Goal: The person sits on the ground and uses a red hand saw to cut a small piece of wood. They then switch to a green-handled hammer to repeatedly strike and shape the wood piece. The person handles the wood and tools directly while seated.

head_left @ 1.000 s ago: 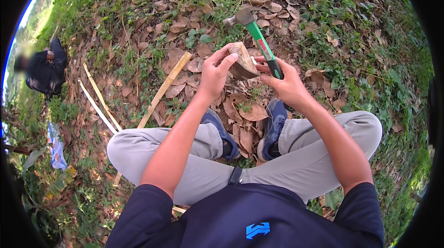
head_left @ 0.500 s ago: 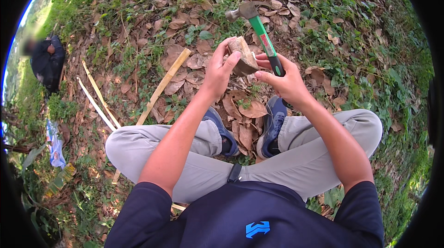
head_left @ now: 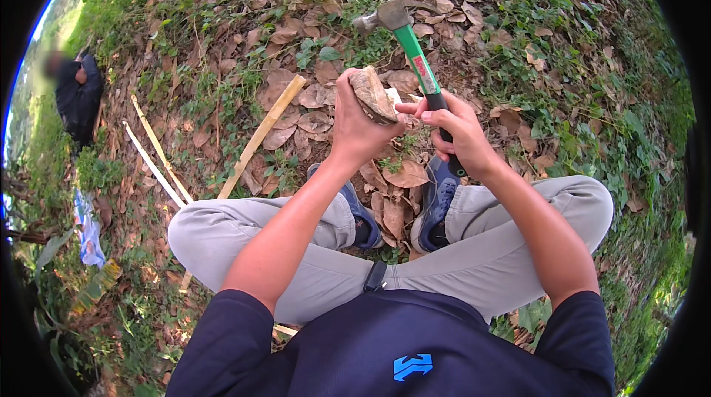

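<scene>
My left hand (head_left: 357, 129) is closed around a rough brown chunk (head_left: 372, 93), held up in front of me above the leaf litter. Whether the chunk is wood or stone I cannot tell. A small white piece (head_left: 392, 95) shows at its right side, partly hidden, close to my right fingertip. My right hand (head_left: 458, 129) grips the black lower part of a claw hammer (head_left: 416, 55), its index finger stretched toward the chunk. The green upper handle leans up and to the left, and the metal head stands beyond the chunk, apart from it.
A pale wooden strip (head_left: 259, 138) lies left of my hands, with two thinner strips (head_left: 159, 145) farther left. Dry leaves (head_left: 406, 173) cover the ground between my shoes (head_left: 437, 201). Another person in dark clothes (head_left: 80, 97) is at the far left, above a blue-and-white sheet (head_left: 89, 238).
My left hand has turned the chunk over, so its back now faces me more. My right hand has closed further round the hammer handle, and the hammer head has shifted slightly left.
</scene>
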`<state>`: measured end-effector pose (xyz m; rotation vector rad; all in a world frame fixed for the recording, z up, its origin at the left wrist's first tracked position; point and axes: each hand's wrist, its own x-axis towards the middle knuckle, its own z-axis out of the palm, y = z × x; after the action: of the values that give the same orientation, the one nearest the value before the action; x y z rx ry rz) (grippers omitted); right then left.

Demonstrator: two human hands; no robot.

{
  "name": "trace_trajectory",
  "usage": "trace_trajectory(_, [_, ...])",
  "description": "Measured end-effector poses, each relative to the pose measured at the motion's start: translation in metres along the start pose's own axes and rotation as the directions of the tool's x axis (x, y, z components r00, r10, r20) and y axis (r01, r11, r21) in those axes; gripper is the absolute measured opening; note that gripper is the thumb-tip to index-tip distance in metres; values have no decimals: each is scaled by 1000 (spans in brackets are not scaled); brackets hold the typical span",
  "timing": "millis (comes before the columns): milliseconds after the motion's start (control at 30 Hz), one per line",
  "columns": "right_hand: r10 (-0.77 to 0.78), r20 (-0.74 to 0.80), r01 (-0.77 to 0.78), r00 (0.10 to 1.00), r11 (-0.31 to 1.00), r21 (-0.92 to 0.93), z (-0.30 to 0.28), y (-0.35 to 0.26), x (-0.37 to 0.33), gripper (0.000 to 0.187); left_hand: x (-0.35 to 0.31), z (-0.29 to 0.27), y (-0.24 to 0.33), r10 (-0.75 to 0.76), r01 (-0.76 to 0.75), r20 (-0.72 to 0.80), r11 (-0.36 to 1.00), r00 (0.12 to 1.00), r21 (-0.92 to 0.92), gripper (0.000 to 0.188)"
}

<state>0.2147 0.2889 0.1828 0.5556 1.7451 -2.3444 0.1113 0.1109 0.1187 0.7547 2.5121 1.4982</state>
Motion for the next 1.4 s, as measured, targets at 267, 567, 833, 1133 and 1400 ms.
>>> trace_trajectory(267, [-58, -86, 50, 995, 994, -93, 0, -13, -4, 18, 16, -15, -11, 37, -44, -49, 985, 998, -169, 100])
trace_trajectory(567, [-300, -193, 164, 934, 841, -515, -5, -16, -1, 19, 29, -22, -19, -43, 79, 122, 947, 992, -311, 107])
trace_trajectory(833, [-599, -89, 222, 796, 426, -877, -7, -43, -23, 18, 28, -21, -30, -124, 140, 84, 967, 989, -215, 110])
trace_trajectory(1133, [-439, -123, 43, 890, 349, -936, 3, -26, -12, 27, 32, -19, -44, -94, 103, 48, 962, 994, -254, 103])
trace_trajectory(1400, [-564, -128, 165, 816, 440, -883, 17, -24, -9, 21, 24, -18, -46, -107, 120, 70, 968, 992, -221, 97])
